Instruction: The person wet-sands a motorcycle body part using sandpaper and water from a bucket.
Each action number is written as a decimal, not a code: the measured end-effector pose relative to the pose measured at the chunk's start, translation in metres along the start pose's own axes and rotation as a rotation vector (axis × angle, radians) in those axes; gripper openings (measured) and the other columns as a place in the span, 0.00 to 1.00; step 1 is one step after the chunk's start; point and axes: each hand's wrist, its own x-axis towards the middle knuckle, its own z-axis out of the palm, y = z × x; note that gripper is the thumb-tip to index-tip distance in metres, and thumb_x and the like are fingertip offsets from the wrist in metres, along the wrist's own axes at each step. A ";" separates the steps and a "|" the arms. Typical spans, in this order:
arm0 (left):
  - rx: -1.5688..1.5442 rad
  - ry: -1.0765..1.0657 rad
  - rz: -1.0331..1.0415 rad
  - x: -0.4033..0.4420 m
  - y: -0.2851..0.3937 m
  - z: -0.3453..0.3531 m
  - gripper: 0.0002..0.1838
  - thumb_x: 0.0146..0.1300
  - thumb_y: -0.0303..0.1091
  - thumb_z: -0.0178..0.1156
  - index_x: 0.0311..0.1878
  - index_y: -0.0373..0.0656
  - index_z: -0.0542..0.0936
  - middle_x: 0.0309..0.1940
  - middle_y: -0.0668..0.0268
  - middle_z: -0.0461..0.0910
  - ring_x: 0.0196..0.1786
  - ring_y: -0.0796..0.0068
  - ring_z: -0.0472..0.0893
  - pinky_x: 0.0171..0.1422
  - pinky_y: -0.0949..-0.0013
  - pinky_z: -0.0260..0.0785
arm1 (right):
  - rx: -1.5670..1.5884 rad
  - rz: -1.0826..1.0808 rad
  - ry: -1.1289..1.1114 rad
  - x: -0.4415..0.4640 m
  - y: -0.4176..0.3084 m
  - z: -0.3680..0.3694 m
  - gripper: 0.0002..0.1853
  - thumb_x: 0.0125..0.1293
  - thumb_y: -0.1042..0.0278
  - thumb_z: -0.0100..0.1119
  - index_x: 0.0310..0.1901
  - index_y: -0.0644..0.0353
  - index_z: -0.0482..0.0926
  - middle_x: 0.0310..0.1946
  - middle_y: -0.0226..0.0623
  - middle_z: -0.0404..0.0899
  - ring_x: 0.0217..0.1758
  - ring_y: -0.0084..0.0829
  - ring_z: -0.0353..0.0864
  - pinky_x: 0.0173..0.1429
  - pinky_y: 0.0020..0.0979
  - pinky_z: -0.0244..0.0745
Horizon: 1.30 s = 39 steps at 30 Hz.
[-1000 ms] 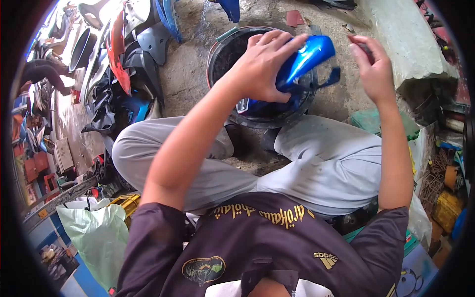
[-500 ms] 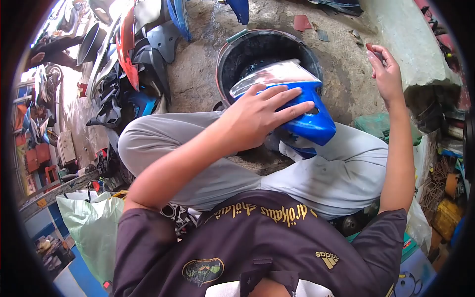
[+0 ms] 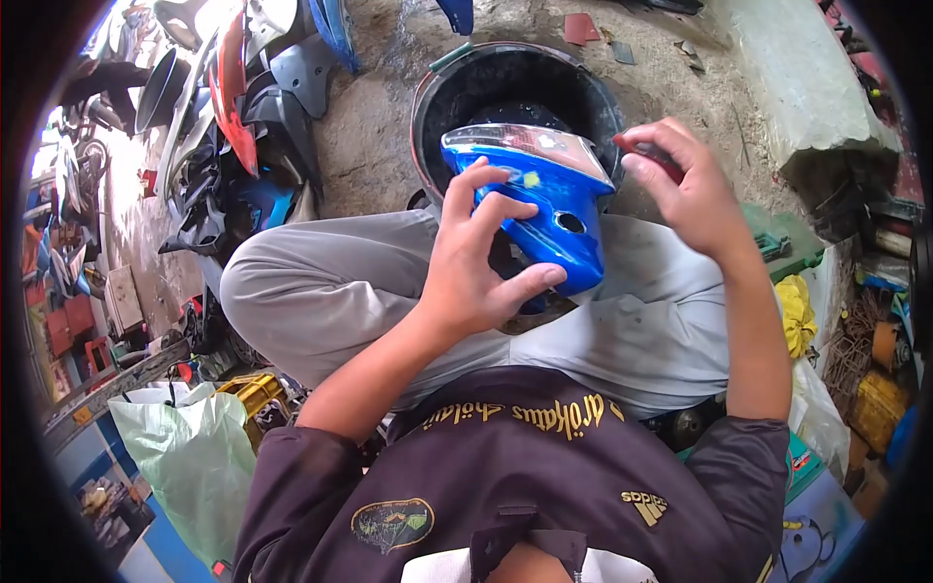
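Hands at work: two, both bare; left hand (image 3: 476,264) and right hand (image 3: 695,199).
Blue part: one blue part (image 3: 583,255), with one lens (image 3: 544,142) along its far edge.
Bucket: one black bucket (image 3: 595,89), on the concrete floor (image 3: 379,131).
Red piece: one small red piece (image 3: 661,161), at the right hand.
Loose sheets: two flat ones beyond the bucket, a reddish sheet (image 3: 581,29) and a grey sheet (image 3: 622,52); a few fragments lay near them.
Blue panels: two at the far edge of view, one blue panel (image 3: 333,34) to the left, another blue panel (image 3: 457,14) nearer the middle.
Blue finish: glossy, bright, with strong highlights; a yellowish patch showed just below the lens.
Lens look: clear to silvery, long and curved, with pinkish reflections.
Hole: one dark oval, in the right half of the blue face.
Part's place: tilted, over the near side of the bucket and in front of the person's knees; whether it touched the rim could not be told.
Left grip: fingers bent and spaced apart over the part's left side, thumb at its near end, part held between.
Right grip: thumb and fingers pinched the red piece, just beside the lens's right end.
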 end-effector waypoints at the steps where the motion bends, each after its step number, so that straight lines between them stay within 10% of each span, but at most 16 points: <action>1: 0.001 0.008 -0.030 0.003 0.002 -0.002 0.34 0.50 0.52 0.88 0.53 0.42 0.85 0.67 0.50 0.72 0.76 0.41 0.72 0.78 0.44 0.69 | -0.001 0.041 -0.005 -0.003 -0.002 0.009 0.12 0.78 0.64 0.69 0.56 0.59 0.88 0.48 0.39 0.86 0.48 0.34 0.88 0.56 0.36 0.81; 14: -0.068 0.003 0.019 0.011 0.002 -0.002 0.25 0.46 0.45 0.91 0.45 0.46 0.90 0.71 0.50 0.70 0.81 0.38 0.70 0.79 0.39 0.68 | -0.022 0.183 -0.110 -0.010 0.022 0.054 0.14 0.78 0.60 0.69 0.58 0.56 0.86 0.51 0.47 0.85 0.50 0.43 0.90 0.60 0.41 0.84; 26: 0.090 -0.175 0.103 0.090 0.014 0.003 0.22 0.52 0.44 0.86 0.32 0.39 0.83 0.63 0.49 0.80 0.65 0.45 0.82 0.68 0.49 0.77 | 0.300 0.367 -0.156 -0.004 0.050 0.078 0.15 0.79 0.73 0.62 0.64 0.62 0.81 0.58 0.51 0.89 0.63 0.44 0.90 0.69 0.40 0.82; 29: 0.249 -0.077 0.106 0.089 -0.008 0.004 0.24 0.50 0.40 0.85 0.45 0.41 0.84 0.62 0.52 0.79 0.65 0.44 0.80 0.71 0.48 0.74 | 0.286 0.337 -0.183 -0.001 0.044 0.081 0.15 0.79 0.76 0.61 0.64 0.65 0.81 0.58 0.50 0.89 0.65 0.43 0.89 0.71 0.39 0.81; 34: 0.524 -0.028 0.019 0.081 -0.036 -0.028 0.40 0.52 0.45 0.83 0.70 0.49 0.80 0.69 0.51 0.76 0.72 0.42 0.77 0.75 0.43 0.69 | 0.212 0.307 -0.194 -0.006 0.050 0.084 0.13 0.79 0.72 0.65 0.62 0.60 0.81 0.43 0.31 0.86 0.39 0.21 0.82 0.44 0.30 0.80; 39: 0.728 -0.236 -0.116 0.077 -0.033 -0.041 0.45 0.59 0.47 0.74 0.82 0.63 0.72 0.80 0.48 0.71 0.79 0.37 0.73 0.79 0.38 0.66 | 0.142 0.231 -0.069 0.002 0.028 0.075 0.20 0.70 0.68 0.74 0.60 0.63 0.84 0.53 0.45 0.91 0.55 0.35 0.92 0.61 0.37 0.84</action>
